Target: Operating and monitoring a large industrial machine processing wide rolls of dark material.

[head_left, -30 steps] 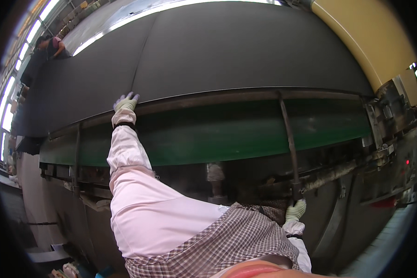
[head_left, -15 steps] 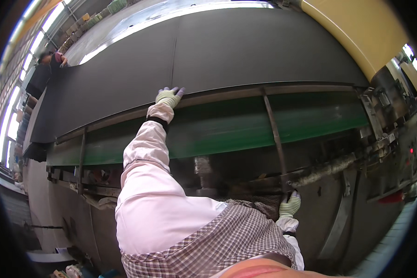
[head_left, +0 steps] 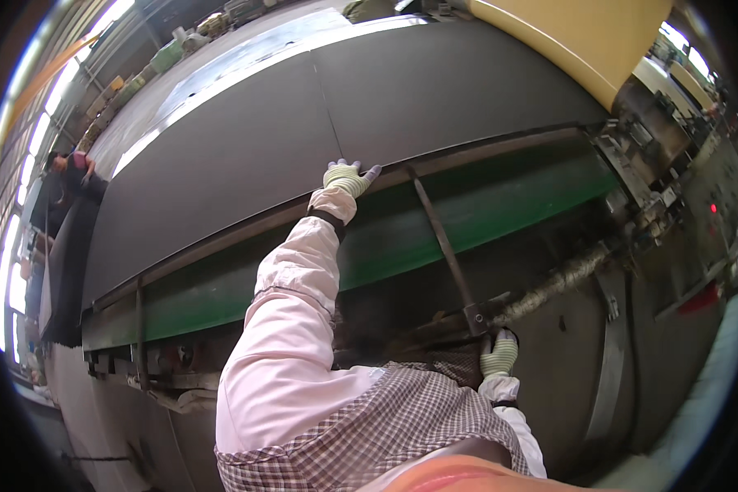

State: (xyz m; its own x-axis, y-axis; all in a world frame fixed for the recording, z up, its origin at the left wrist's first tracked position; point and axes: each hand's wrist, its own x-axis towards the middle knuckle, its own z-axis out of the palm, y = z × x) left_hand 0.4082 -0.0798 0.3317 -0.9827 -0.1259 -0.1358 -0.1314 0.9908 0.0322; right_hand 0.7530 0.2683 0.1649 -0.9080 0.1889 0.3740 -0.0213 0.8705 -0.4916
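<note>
My left hand (head_left: 351,176), in a striped knit glove, lies with fingers spread on the near edge of a wide dark grey sheet (head_left: 221,164). Its fingertips are at the near end of a thin straight seam (head_left: 326,102) that crosses the sheet. Lower right, my right hand (head_left: 499,354), gloved the same way, is beside my apron, close to the lower end of a metal strut (head_left: 447,246). The tips of its fingers are dark and partly lost against the machine, so I cannot make out whether it grips anything.
Below the sheet's edge runs a metal rail, with a green belt (head_left: 500,221) under it. A large yellow roll or cover (head_left: 566,41) stands far right, next to machinery with a red light (head_left: 713,208). At far left another person (head_left: 74,176) stands by the sheet's drooping end.
My left hand and the seam have moved together to the right, closer to the strut. The view has turned somewhat. My right hand stays near the strut's lower end.
</note>
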